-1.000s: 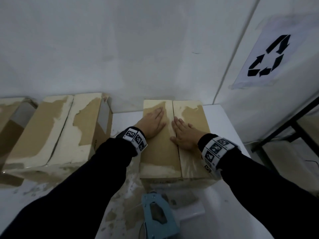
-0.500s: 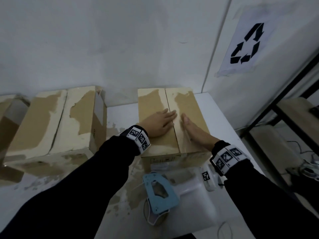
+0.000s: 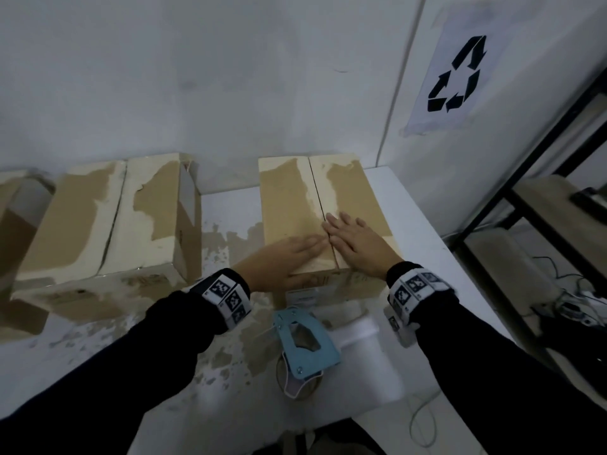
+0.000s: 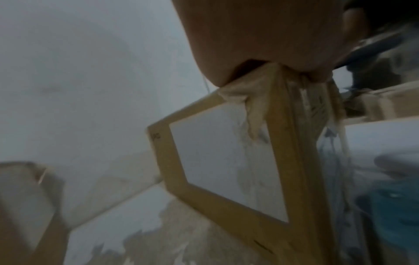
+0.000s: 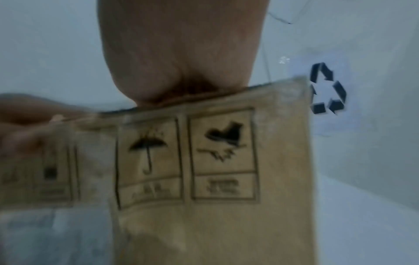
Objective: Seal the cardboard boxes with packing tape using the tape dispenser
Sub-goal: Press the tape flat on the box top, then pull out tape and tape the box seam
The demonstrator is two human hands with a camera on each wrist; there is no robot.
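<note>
A brown cardboard box [image 3: 289,198] with torn paper patches stands on the white table, its two top flaps folded down to a centre seam. My left hand [image 3: 289,254] lies flat on the left flap near the front edge. My right hand [image 3: 353,239] lies flat on the right flap, fingers straight beside the seam. A blue tape dispenser [image 3: 303,343] rests on the table just in front of the box, untouched. The wrist views show the heel of each palm on the box's top edge [image 4: 267,75] [image 5: 204,100] and its printed front side.
A larger box [image 3: 108,218] with closed flaps stands to the left, and another box [image 3: 13,218] at the far left edge. White foam wrap [image 3: 361,333] lies by the dispenser. A black metal shelf [image 3: 532,208] stands right of the table. The wall is close behind.
Both hands have slid toward me along the flaps, from the box's middle to its near end. The right hand went from edge-on to flat.
</note>
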